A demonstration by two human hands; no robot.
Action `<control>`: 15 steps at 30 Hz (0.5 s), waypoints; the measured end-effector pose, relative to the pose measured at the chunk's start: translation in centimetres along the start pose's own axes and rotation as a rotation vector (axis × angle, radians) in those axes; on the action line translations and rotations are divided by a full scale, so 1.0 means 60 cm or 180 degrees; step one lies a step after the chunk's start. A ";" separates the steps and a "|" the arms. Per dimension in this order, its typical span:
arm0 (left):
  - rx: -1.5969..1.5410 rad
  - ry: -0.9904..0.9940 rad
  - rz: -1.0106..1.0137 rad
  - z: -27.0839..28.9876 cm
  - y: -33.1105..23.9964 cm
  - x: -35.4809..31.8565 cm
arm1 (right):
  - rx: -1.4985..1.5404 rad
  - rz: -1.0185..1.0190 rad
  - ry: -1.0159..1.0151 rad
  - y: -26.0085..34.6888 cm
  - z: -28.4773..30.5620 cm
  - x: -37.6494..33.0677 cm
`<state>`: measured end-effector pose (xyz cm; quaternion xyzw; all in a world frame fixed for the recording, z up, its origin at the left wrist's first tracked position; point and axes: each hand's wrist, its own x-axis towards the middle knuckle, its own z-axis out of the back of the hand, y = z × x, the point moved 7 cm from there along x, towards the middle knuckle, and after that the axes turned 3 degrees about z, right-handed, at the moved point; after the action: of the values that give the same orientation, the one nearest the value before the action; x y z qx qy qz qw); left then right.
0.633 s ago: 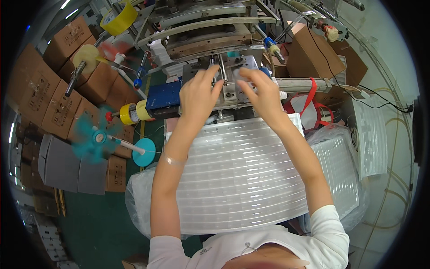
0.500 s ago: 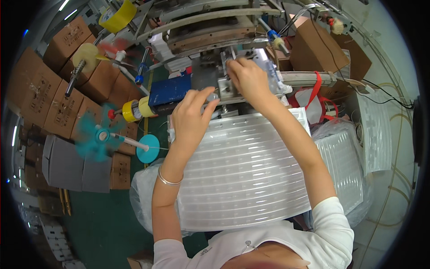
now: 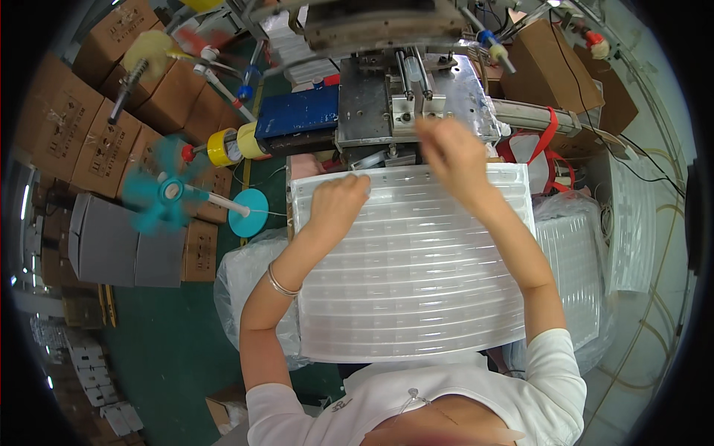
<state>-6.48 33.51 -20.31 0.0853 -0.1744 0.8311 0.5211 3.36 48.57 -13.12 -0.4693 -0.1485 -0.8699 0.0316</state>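
Note:
A ribbed, translucent white plastic tray point(image 3: 409, 297) with long rows of slots lies in front of me. Over its far left corner is my left hand point(image 3: 336, 204), its fingers curled and pinched together; whatever they hold, if anything, is too small to make out. My right hand point(image 3: 455, 157), smeared by motion, hovers above the tray's far edge, just in front of a small metal fixture point(image 3: 404, 119). That fixture sits on the machine's steel plate point(image 3: 364, 97), with two thin rods point(image 3: 413, 73) reaching over it. My right fingertips are too blurred to read.
Above the plate hangs the machine's heavy head point(image 3: 383, 26). Left of it are a blue block point(image 3: 297, 113), a yellow tape roll point(image 3: 222, 147) and a spinning teal fan point(image 3: 171, 191). Cartons point(image 3: 59, 123) are stacked farther left. A red strap point(image 3: 547, 135) and a wrapped tray point(image 3: 569, 260) are at right.
Both hands have come back from the fixture toward the tray. My left fingers, apart before, are now curled together. The view has shifted, uncovering the fixture and rods.

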 end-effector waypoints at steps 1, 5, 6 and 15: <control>0.0396 0.0383 -0.0150 -0.033 0.004 -0.007 | 0.0088 -0.0026 0.0482 0.014 -0.025 -0.021; 0.0488 0.0282 -0.0326 -0.056 0.011 -0.016 | 0.0033 0.0156 0.1307 0.039 -0.079 -0.093; 0.0254 0.0297 -0.0257 -0.050 0.009 -0.017 | 0.0045 0.0294 0.1509 0.041 -0.095 -0.110; -0.0450 0.0259 0.0469 -0.045 -0.026 0.000 | 0.0504 -0.0368 0.1850 0.023 -0.090 -0.113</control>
<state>-4.99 35.17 -22.52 0.0013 -0.2172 0.8556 0.4699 3.05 45.13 -21.22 -0.1876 -0.2271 -0.9538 0.0597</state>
